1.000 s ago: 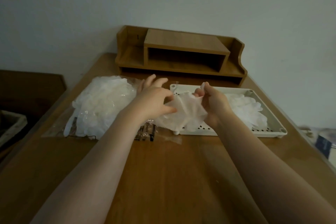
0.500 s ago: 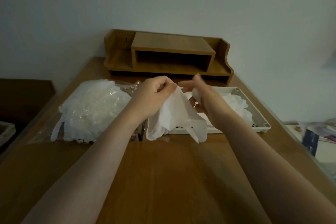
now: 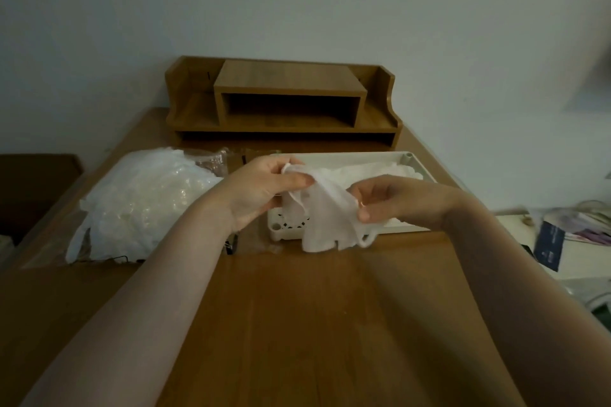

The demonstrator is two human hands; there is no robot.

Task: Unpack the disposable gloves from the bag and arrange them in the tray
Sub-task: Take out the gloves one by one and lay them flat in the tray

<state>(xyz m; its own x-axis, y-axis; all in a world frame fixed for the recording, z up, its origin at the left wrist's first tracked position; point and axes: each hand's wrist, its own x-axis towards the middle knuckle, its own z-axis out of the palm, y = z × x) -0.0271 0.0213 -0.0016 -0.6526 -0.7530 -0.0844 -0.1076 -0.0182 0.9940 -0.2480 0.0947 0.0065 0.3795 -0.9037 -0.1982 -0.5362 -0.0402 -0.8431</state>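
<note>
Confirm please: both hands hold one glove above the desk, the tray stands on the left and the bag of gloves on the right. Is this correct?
Not quite: the sides are swapped. In the head view the tray stands on the right and the bag of gloves on the left. The rest holds: the left hand and right hand both hold one glove above the desk.

— Where is there room to pass?
— The near half of the desk (image 3: 297,324) lies bare.
— And farther off?
— The bag of gloves (image 3: 142,205) fills the left, the tray (image 3: 347,157) the right, touching the wooden shelf (image 3: 284,99) across the far edge.
</note>
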